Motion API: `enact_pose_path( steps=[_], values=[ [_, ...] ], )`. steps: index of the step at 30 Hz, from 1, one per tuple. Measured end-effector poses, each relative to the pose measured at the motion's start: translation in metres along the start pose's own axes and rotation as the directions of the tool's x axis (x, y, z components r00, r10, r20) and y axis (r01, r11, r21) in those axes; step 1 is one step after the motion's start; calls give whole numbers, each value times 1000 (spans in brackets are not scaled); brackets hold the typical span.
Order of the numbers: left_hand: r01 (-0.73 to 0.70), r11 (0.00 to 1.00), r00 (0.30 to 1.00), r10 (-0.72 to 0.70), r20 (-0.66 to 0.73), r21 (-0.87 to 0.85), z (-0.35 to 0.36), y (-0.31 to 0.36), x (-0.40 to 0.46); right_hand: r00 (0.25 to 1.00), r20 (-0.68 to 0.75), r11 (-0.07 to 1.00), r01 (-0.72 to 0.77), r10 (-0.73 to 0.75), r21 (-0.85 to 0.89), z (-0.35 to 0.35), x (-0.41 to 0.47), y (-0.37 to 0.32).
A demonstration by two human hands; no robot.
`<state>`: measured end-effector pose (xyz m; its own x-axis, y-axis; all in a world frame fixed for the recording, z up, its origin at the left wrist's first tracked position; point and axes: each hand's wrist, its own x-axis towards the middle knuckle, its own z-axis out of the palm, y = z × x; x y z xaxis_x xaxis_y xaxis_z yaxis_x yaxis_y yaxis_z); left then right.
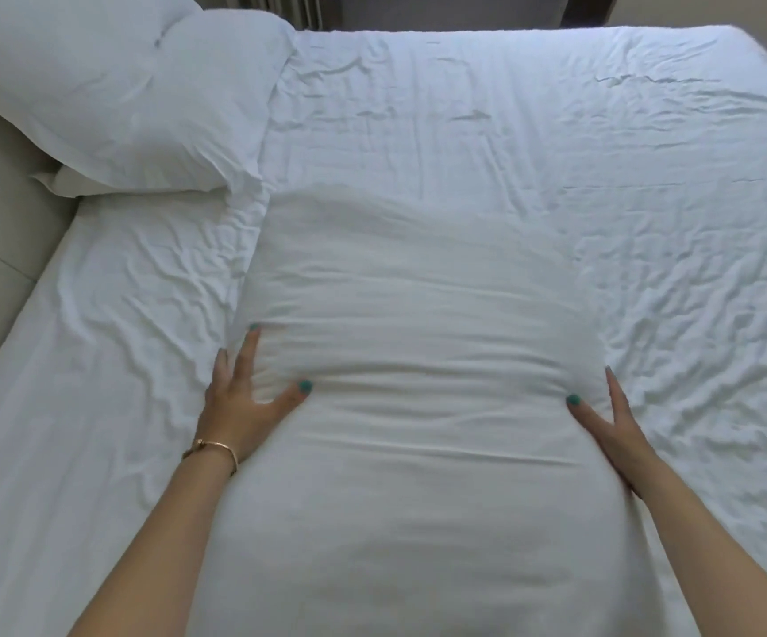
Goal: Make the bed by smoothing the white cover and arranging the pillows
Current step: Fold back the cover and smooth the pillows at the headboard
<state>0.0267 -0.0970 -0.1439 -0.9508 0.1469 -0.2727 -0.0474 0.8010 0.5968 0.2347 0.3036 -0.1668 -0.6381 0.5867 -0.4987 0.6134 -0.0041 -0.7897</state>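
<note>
White cotton pretty much everywhere in this one. Both hands are on a big pillow [409, 383] that lies lengthwise down the middle of the bed, running from the near edge of the view toward the centre of the mattress. Left hand [241, 406] holds the pillow's left side, with its fingers spread along the edge and the thumb hooked over onto the top. Right hand [611, 434] does the same on the right side, fingers running along the edge and the thumb pressing into the top, so each hand is clamping its side of the pillow rather than lying flat. Nails are painted teal, and there's a thin gold bracelet [216, 448] on the left wrist. The fabric bunches into cross-wise folds between the two thumbs.

Under the pillow is the white cover [602, 154], spread across the whole bed and pretty creased, with the most crumpling just left and right of the pillow and longer wrinkles toward the far side.

A second pillow [110, 85] sits at the far left corner, lying on the cover and leaning against the beige padded headboard [0, 232] that runs along the left edge. Its near right corner is just beside the far left corner of the held pillow; whether they actually touch I can't tell.

Past the far edge of the bed there's a strip of curtain [280, 11], partly out of view.
</note>
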Motion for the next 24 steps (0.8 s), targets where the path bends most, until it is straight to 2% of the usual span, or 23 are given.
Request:
enact_pose_path(
  steps=[4, 8, 10, 13, 15, 20, 24],
  values=[
    [154, 918, 983, -105, 150, -365, -4, -22, 20, 999, 18, 998, 28, -29, 51, 1, 22, 12],
    [221, 881, 941, -79, 330, -419, -6, -38, 28, 996, 91, 996, -27, 18, 91, 1, 23, 14],
    [273, 857, 925, -108, 365, -438, 0, -38, 29, 997, 73, 993, -6, -3, 115, 7, 27, 17],
    [293, 829, 935, -143, 326, -477, 10, -43, 31, 999, -34, 993, 28, -24, 118, 17, 28, 17],
    [259, 815, 953, -128, 275, -518, 10, -42, 24, 997, -70, 994, 33, -26, 104, 19, 18, 10],
    [134, 770, 970, 25, 240, -624, -14, -6, -6, 976, -124, 969, 195, -177, 152, 32, -34, -47],
    [52, 739, 976, 105, 191, -671, -52, 0, -36, 971, -158, 977, 196, -182, 79, 44, -88, -91]
  ],
)
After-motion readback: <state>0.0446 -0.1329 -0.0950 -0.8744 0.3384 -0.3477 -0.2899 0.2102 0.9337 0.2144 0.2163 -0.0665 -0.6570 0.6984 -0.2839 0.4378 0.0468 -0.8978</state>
